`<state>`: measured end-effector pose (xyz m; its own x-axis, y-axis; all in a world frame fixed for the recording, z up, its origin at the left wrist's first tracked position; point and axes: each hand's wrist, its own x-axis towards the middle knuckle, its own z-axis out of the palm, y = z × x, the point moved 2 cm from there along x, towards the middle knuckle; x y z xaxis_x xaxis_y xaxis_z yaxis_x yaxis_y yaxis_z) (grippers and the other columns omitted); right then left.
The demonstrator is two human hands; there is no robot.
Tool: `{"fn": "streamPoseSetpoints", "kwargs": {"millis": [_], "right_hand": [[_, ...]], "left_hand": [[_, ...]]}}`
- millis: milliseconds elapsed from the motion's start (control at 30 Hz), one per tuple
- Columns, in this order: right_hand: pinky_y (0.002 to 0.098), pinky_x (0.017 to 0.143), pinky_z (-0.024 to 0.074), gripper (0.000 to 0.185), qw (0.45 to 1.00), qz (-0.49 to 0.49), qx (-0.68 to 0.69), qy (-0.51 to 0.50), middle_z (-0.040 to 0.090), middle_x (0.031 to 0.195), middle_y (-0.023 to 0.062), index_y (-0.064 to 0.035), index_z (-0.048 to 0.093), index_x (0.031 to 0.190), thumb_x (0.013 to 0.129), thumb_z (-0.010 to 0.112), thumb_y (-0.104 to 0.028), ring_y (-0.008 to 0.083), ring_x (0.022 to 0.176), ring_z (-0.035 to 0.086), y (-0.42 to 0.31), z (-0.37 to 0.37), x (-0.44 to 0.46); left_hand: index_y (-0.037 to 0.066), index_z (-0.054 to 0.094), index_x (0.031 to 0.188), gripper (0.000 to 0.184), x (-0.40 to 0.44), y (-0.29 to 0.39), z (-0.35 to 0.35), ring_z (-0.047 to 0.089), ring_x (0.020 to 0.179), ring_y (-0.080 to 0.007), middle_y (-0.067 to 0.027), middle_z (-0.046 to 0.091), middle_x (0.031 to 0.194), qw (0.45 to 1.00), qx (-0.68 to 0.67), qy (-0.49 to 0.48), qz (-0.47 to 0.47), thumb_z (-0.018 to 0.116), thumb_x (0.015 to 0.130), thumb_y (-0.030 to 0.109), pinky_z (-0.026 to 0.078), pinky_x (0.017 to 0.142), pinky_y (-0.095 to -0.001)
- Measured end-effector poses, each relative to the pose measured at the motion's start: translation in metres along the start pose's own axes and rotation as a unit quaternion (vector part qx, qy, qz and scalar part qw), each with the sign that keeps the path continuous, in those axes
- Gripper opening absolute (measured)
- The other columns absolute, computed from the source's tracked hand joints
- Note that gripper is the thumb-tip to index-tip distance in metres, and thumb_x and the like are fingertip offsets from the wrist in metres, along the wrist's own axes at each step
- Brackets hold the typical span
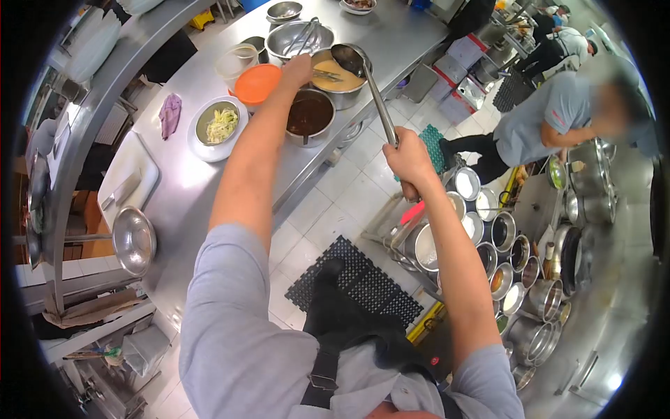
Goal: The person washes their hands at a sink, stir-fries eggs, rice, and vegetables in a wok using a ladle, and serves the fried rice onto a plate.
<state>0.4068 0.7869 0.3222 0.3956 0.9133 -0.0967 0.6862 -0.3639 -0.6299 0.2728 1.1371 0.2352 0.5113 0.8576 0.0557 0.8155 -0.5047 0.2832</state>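
Note:
My right hand [408, 158] is wrapped round the wooden-ended handle of a long metal ladle [379, 98]. The ladle's dark bowl is tilted over the far edge of a pot of orange-yellow liquid [338, 83]. My left hand [299, 70] is closed at the pot's left side; what its fingers hold is hidden. A metal utensil [326, 74] lies in the liquid, close to that hand. Just beyond sits a steel bowl [283, 43] with tongs [306, 36] in it. Nearer me stands a pot of dark brown sauce [310, 116], and an orange lid [257, 84] lies left of my forearm.
On the steel counter [185, 241] are a bowl of shredded vegetables [222, 124], a purple cloth [169, 116], a cutting board with a cleaver [125, 190] and a tilted steel bowl [134, 241]. Several pots [504, 230] crowd the right, near a co-worker [537, 115]. A black mat [349, 283] covers the floor.

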Motion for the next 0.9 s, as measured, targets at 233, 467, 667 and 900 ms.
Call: {"fn": "streamPoseSetpoints", "kwargs": {"millis": [233,467,667,900], "right_hand": [[0.0362,0.054,0.0480,0.016,0.951,0.156,0.241,-0.112,0.056,0.064,0.0062,0.0026,0.057,0.087,0.088,0.062,-0.013,0.0174,0.055,0.058,-0.014,-0.004,0.014],[0.0258,0.044,0.0372,0.013,0.784,0.235,0.553,-0.160,0.048,0.065,-0.0036,-0.0020,0.054,0.096,0.095,0.056,-0.015,0.0067,0.046,0.042,-0.029,-0.020,0.013],[0.0248,0.046,0.0368,0.020,0.732,0.241,0.612,-0.180,0.046,0.065,-0.0057,-0.0022,0.051,0.111,0.097,0.054,-0.015,0.0037,0.048,0.041,-0.045,-0.042,-0.010],[0.0225,0.043,0.0354,0.025,0.684,0.228,0.672,-0.169,0.046,0.067,-0.0045,0.0023,0.050,0.118,0.099,0.051,-0.014,0.0034,0.046,0.039,-0.040,-0.042,-0.028]], "left_hand": [[0.003,0.070,0.095,0.026,-0.012,0.033,-0.077,0.068,0.098,-0.0378,-0.0211,0.070,0.100,0.996,0.050,0.023,0.070,0.074,0.072,0.015,0.055,0.083,-0.0469],[0.004,0.071,0.098,0.031,-0.018,0.044,-0.092,0.069,0.095,-0.0379,-0.0201,0.071,0.099,0.995,0.044,0.045,0.072,0.074,0.069,0.014,0.056,0.082,-0.0465],[0.007,0.071,0.096,0.027,-0.024,0.028,-0.084,0.069,0.096,-0.0357,-0.0180,0.071,0.099,0.999,0.021,0.025,0.023,0.072,0.070,0.015,0.056,0.082,-0.0452],[0.005,0.069,0.104,0.031,-0.051,-0.004,-0.069,0.067,0.098,-0.0362,-0.0188,0.070,0.102,0.998,0.010,0.062,-0.004,0.070,0.077,0.020,0.054,0.084,-0.0465]]}}
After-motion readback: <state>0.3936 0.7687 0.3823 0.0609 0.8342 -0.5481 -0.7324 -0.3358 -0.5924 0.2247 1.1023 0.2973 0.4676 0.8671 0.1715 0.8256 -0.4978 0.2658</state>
